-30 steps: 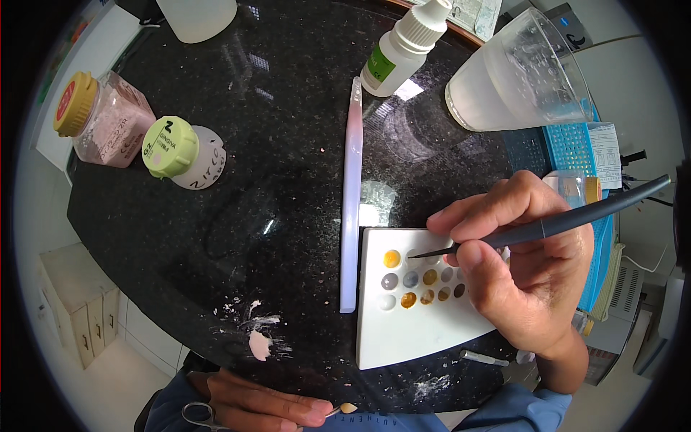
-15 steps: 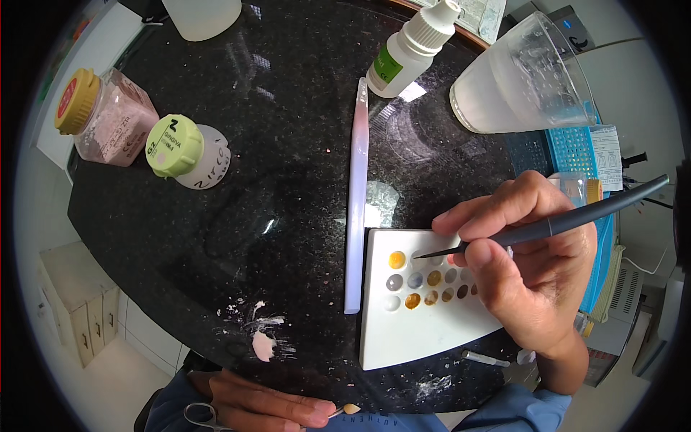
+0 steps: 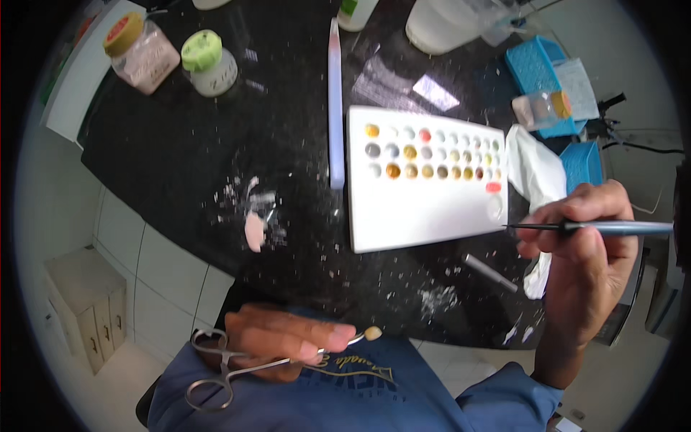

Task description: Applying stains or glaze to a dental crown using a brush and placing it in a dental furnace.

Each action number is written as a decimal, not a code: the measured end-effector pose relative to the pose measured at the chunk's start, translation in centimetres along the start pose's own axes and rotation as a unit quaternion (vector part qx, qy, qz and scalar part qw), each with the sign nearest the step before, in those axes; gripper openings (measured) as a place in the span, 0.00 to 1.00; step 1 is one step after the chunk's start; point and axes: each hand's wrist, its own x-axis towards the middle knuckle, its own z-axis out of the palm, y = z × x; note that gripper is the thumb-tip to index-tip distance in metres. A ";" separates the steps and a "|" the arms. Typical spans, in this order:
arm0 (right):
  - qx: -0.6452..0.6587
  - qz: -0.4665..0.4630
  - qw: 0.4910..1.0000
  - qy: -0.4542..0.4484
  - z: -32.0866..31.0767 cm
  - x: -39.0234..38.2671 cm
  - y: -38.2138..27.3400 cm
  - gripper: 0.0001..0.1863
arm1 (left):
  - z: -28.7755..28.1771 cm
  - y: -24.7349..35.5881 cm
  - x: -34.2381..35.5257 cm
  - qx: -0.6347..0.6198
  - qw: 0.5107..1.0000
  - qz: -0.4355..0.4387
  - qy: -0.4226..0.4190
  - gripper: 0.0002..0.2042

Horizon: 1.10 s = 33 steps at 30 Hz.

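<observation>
My left hand [image 3: 277, 333] is closed round scissor-handled locking forceps [image 3: 227, 363]. Their tip grips a small cream tooth crown [image 3: 372, 333], just off the table's near edge. On the right, my right hand [image 3: 594, 252] pinches a fine-tipped brush [image 3: 630, 228] with a dark grey handle. Its thin dark point reaches left, by the lower right edge of a white mixing palette [image 3: 425, 219]; whether it touches, I cannot tell. Rows of small wells in the palette hold yellow, brown, grey and red pastes. A crumpled white tissue [image 3: 533, 165] lies beside the palette, partly behind my right hand.
A lilac stick-like tool [image 3: 336, 115] lies left of the palette. Powder jars with yellow [image 3: 147, 61] and green [image 3: 214, 72] lids stand far left. A cup [image 3: 439, 29] and blue baskets [image 3: 536, 65] stand far right. Pink residue [image 3: 255, 232] and a small rod [image 3: 491, 273] lie nearer.
The view has shifted, so the table sits higher in it. My right hand has moved the brush from the palette's upper wells to its lower right edge. The left hand still holds the forceps and crown.
</observation>
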 end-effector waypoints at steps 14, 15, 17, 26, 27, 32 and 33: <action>0.265 0.082 0.960 0.035 3.6 -9.3 5.0 0.10 | 0.4 -0.4 0.4 -0.082 0.993 -0.087 -0.021 0.08; 0.254 0.086 0.963 0.024 3.6 -9.1 5.0 0.10 | 0.1 -0.3 0.6 -0.101 0.990 -0.088 -0.045 0.12; 0.232 0.092 0.968 0.003 3.4 -8.8 5.0 0.10 | -0.2 -0.2 1.1 -0.126 0.985 -0.088 -0.076 0.17; 0.174 0.101 0.979 -0.026 3.4 -8.4 4.9 0.12 | -0.6 1.5 2.1 -0.127 0.976 -0.160 -0.080 0.11; 0.170 0.100 0.980 -0.027 3.4 -8.3 4.9 0.12 | -0.4 1.4 2.1 -0.124 0.977 -0.159 -0.074 0.10; 0.174 0.099 0.979 -0.033 3.3 -8.3 5.1 0.12 | 0.5 0.8 2.2 -0.134 0.982 -0.123 -0.044 0.10; 0.157 0.087 0.983 -0.039 3.3 -8.3 5.1 0.12 | 0.6 0.8 2.2 -0.133 0.983 -0.122 -0.045 0.10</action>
